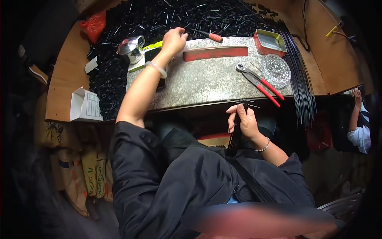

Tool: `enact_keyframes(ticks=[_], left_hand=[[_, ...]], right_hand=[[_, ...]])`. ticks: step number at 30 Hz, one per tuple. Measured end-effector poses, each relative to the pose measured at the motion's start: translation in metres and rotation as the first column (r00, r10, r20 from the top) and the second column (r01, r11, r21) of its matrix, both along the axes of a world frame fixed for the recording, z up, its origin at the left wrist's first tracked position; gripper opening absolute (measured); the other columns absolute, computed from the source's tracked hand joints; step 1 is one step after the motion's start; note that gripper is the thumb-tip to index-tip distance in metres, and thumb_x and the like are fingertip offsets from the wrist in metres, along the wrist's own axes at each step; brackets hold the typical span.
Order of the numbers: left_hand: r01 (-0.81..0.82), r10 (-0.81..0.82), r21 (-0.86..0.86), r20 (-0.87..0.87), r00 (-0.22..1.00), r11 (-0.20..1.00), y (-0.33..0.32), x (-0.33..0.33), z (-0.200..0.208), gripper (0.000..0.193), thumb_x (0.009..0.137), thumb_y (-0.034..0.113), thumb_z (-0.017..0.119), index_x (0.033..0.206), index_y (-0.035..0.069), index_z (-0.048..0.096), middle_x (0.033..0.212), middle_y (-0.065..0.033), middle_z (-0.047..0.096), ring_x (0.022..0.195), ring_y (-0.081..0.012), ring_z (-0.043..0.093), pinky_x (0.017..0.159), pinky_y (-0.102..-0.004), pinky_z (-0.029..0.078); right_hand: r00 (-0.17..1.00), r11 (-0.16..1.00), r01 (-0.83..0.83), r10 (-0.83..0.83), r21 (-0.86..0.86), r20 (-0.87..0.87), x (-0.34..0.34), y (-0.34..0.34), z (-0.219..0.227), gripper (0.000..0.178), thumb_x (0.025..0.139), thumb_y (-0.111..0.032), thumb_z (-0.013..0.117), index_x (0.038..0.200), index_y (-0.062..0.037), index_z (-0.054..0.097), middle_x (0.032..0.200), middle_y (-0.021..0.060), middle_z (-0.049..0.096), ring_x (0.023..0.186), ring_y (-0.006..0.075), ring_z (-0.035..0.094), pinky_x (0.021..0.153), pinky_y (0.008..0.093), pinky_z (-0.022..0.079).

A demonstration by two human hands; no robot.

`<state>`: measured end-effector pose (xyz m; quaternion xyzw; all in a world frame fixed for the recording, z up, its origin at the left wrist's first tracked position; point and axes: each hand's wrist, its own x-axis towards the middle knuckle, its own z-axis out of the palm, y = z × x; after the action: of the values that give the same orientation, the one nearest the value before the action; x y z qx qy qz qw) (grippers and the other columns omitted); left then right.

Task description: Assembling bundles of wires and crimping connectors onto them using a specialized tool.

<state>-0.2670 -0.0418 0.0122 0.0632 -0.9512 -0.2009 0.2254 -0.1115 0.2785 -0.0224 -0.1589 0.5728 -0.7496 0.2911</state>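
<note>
My left hand (175, 40) reaches to the near edge of a wide heap of small black parts (159, 16). Its fingers are curled together, and whatever lies between them is hidden. Lower right, in front of the slab's near edge, my right hand (247, 122) is closed round a bundle of thin black rods (234, 139) that hangs toward my lap. A few thin rods with a dark coiled-looking piece (243, 102) stick out crosswise above its fingertips. Just right of my left hand, a screwdriver-like tool with a red handle (215, 38) lies by the heap.
On the speckled stone slab (199, 83) lie a red bar (217, 53), red-handled pincers (260, 84), a glass dish (276, 71) and an open tin (270, 42). A metal pot (130, 51) stands left. Long black rods (300, 75) overhang the right side. A white box (85, 105) sits left.
</note>
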Motion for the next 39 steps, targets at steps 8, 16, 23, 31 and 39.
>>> enact_keyframes(ticks=[8,16,23,31,39], left_hand=[[-0.243,0.219,-0.103,-0.202,0.955,0.965,-0.043,-0.065,-0.011,0.035,0.078,0.015,0.06,0.112,0.01,0.055,0.098,-0.0159,0.059,0.092,-0.0338,0.057,0.079,-0.0416,0.047],[-0.233,0.17,-0.207,-0.28,0.945,0.95,-0.04,-0.091,-0.005,0.046,0.078,0.017,0.061,0.12,0.011,0.045,0.109,-0.0132,0.049,0.102,-0.0322,0.05,0.082,-0.043,0.046],[-0.329,0.328,-0.163,-0.033,0.944,0.93,-0.043,-0.109,0.0,0.031,0.082,0.025,0.058,0.107,0.007,0.057,0.107,-0.0149,0.057,0.105,-0.0334,0.051,0.083,-0.0428,0.046],[-0.252,0.281,-0.242,0.095,0.955,0.937,-0.036,-0.098,0.006,0.034,0.082,0.028,0.059,0.108,0.007,0.055,0.106,-0.0176,0.057,0.101,-0.0358,0.054,0.082,-0.0446,0.047],[-0.163,0.177,0.071,-0.281,0.943,0.984,-0.058,-0.085,0.009,0.029,0.077,0.03,0.063,0.09,0.004,0.061,0.08,-0.014,0.065,0.078,-0.0308,0.063,0.07,-0.0377,0.049]], right_hand=[[0.998,0.998,0.054,-0.054,0.015,0.012,-0.009,0.004,-0.004,0.048,0.096,-0.038,0.031,0.091,0.0031,0.054,0.054,0.0084,0.053,0.041,0.0131,0.05,0.041,0.024,0.043],[1.0,1.0,0.025,-0.025,0.019,0.012,-0.019,-0.002,-0.002,0.049,0.096,-0.039,0.03,0.092,0.0037,0.054,0.054,0.0082,0.054,0.043,0.013,0.051,0.043,0.0238,0.044],[0.997,1.0,0.028,-0.028,0.006,0.072,-0.022,-0.001,-0.002,0.047,0.096,-0.038,0.035,0.092,0.004,0.056,0.057,0.007,0.056,0.046,0.0109,0.053,0.045,0.0228,0.045],[0.997,0.999,0.032,-0.032,-0.005,0.076,-0.021,0.0,-0.003,0.047,0.095,-0.038,0.035,0.093,0.0042,0.055,0.057,0.0073,0.056,0.046,0.0109,0.053,0.044,0.0225,0.045],[0.999,0.999,0.029,-0.029,-0.02,0.034,-0.016,0.002,0.0,0.047,0.095,-0.038,0.035,0.093,0.0039,0.056,0.057,0.0065,0.056,0.047,0.0104,0.053,0.045,0.0224,0.045]])
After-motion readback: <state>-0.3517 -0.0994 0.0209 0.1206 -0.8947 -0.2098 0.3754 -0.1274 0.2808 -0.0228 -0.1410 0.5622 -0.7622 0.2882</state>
